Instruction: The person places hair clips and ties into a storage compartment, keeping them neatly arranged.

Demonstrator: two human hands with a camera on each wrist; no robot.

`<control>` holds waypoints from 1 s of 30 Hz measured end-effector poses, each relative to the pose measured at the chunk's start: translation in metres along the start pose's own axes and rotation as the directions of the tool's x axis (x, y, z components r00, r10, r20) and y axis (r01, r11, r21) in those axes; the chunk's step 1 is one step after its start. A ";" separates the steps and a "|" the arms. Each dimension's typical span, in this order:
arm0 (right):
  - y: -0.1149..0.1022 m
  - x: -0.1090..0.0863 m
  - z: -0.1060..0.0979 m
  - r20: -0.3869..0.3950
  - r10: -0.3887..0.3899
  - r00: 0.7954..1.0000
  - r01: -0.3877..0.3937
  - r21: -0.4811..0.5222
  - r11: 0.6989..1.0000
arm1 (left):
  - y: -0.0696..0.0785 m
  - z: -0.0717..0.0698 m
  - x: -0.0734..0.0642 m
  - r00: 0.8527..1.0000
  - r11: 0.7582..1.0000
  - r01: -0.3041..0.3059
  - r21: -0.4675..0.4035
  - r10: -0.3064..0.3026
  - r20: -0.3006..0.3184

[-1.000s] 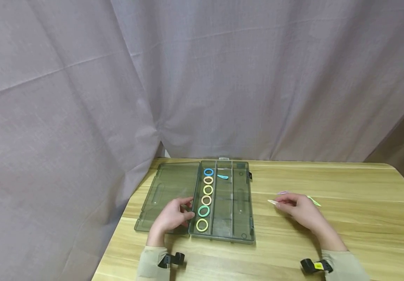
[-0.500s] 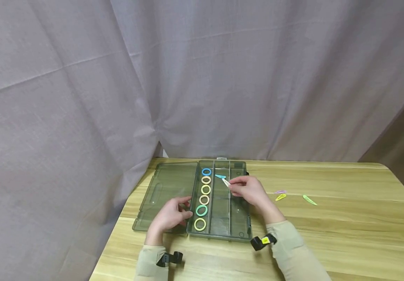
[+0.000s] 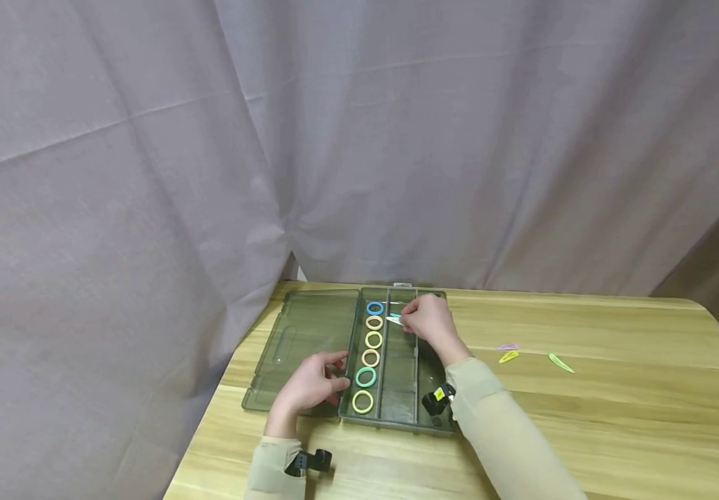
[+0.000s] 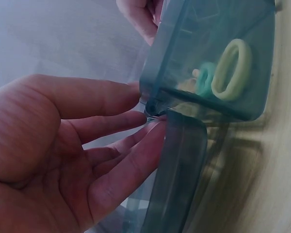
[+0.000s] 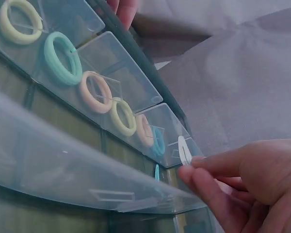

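A white snap hair clip (image 3: pixel 394 320) is pinched between the thumb and fingertips of my right hand (image 3: pixel 429 321), above the middle compartment of the grey see-through box (image 3: pixel 397 421). Close beside it in that compartment lies a blue hair clip (image 5: pixel 157 173), partly hidden in the head view. At the box's hinge side, my left hand (image 3: pixel 310 380) rests with extended fingers (image 4: pixel 102 99) touching the edge between box and opened lid (image 3: pixel 318 319). Several coloured ring hair ties, among them a green one (image 3: pixel 366 377) and a blue one (image 3: pixel 374 308), stand in a column in the left compartment.
On the wooden table (image 3: pixel 647 417) right of the box lie a purple clip (image 3: pixel 508 346), a yellow clip (image 3: pixel 508 357) and a green clip (image 3: pixel 561 363). A grey curtain (image 3: pixel 397 153) hangs behind the table.
My right hand has carried the white clip leftward from the table to over the middle compartment, near the blue clip. The left hand stays at the box edge.
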State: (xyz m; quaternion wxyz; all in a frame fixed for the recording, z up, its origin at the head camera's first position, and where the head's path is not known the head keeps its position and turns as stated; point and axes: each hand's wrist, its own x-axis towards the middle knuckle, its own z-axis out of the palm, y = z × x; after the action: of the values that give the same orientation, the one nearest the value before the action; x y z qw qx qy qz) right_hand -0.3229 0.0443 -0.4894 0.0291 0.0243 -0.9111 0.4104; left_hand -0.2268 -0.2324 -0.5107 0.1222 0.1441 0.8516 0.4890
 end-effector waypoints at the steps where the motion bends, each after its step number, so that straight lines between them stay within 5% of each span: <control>1: -0.001 0.002 -0.001 0.003 -0.014 1.000 0.014 -0.039 0.999 | 0.000 0.000 0.000 1.000 1.000 -0.002 0.001 0.002 0.000; 7: 0.000 0.007 -0.007 0.052 -0.065 0.997 0.072 -0.147 0.986 | 0.002 0.004 -0.001 1.000 1.000 -0.007 -0.007 0.007 -0.001; 16: 0.007 0.010 -0.014 0.156 -0.014 0.988 0.022 -0.047 0.999 | 0.003 0.004 -0.004 1.000 0.999 0.001 -0.033 -0.001 -0.003; 30: -0.001 0.016 -0.018 0.181 0.077 0.980 -0.021 -0.293 0.956 | 0.003 0.009 -0.006 1.000 0.998 0.003 -0.058 -0.002 0.011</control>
State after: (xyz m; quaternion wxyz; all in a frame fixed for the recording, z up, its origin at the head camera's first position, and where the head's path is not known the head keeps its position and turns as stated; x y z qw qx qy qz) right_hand -0.3385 0.0565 -0.4757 -0.0654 0.0363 -0.9603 0.2688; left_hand -0.2176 -0.2260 -0.5116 0.1313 0.1420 0.8367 0.5124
